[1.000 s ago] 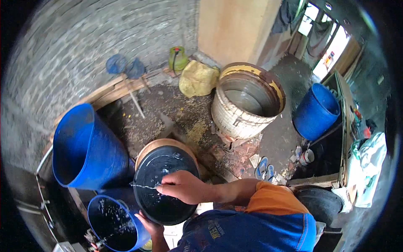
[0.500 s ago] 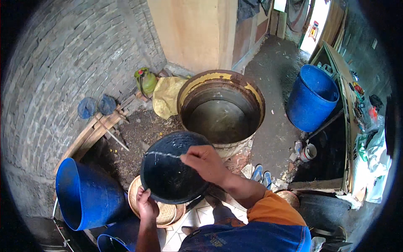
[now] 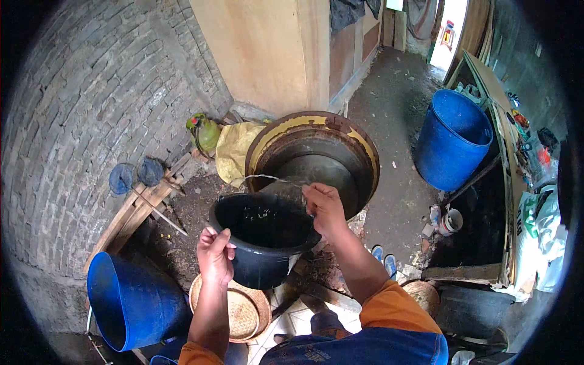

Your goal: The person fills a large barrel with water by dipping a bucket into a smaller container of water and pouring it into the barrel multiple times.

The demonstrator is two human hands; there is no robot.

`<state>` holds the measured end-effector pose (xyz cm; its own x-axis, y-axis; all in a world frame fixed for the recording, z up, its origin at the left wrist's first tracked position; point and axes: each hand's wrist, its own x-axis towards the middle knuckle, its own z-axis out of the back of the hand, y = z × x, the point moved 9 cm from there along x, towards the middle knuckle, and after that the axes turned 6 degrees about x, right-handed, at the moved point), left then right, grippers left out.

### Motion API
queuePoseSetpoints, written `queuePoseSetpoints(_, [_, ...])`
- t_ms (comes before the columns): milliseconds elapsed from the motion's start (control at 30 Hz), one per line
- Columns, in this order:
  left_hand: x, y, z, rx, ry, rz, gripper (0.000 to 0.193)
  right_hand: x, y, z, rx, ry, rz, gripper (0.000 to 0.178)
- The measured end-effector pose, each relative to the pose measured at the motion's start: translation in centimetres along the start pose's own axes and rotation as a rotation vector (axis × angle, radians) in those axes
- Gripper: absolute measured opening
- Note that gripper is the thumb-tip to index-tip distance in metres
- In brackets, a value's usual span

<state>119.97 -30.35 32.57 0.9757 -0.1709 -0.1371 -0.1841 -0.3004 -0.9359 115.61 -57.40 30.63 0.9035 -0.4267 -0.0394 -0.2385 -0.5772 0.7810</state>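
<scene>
A deep black bucket [image 3: 261, 267] is raised in front of me, its mouth tipped partly toward me and small pale specks inside. My left hand [image 3: 216, 252] grips its left rim, thumb on top. Closed beside the right side of the rim, my right hand [image 3: 325, 207] has a thin, pale twisted strand [image 3: 271, 177] at its fingertips. The strand runs leftward above the bucket's far rim; whether it is tied to the bucket I cannot tell. Just beyond stands a wide round vat [image 3: 365, 146] with a rusty, yellowish rim and murky liquid low inside.
A blue barrel [image 3: 450, 146] stands at the right, another blue barrel [image 3: 146, 304] at the lower left. Round woven trays [image 3: 246, 313] lie below the bucket. A yellow sack [image 3: 234, 149] and green tank [image 3: 207, 132] sit left of the vat. Blue sandals [image 3: 389, 263] lie on the floor.
My right hand has moved away from me and rightward, to the bucket's right side, taking the strand with it. The bucket has tilted, showing more of its outer near wall.
</scene>
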Motion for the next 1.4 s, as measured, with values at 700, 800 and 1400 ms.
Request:
queuePoseSetpoints(700, [7.5, -2.9, -6.9, 0.465, -0.005, -0.094, 0.021, 1.3, -8.5, 6.2, 0.408, -0.276, 0.058, 0.028])
queuePoseSetpoints(800, [8.7, -3.2, -7.6, 0.500, 0.013, -0.162, 0.020, 1.2, -10.1, 5.7, 0.558, -0.231, 0.068, 0.027])
queuePoseSetpoints(1400, [5.0, -4.7, -18.2, 1.191, 0.295, -0.634, 0.013, -1.8, -19.3, 4.7, 0.928, -0.451, -0.181, 0.032])
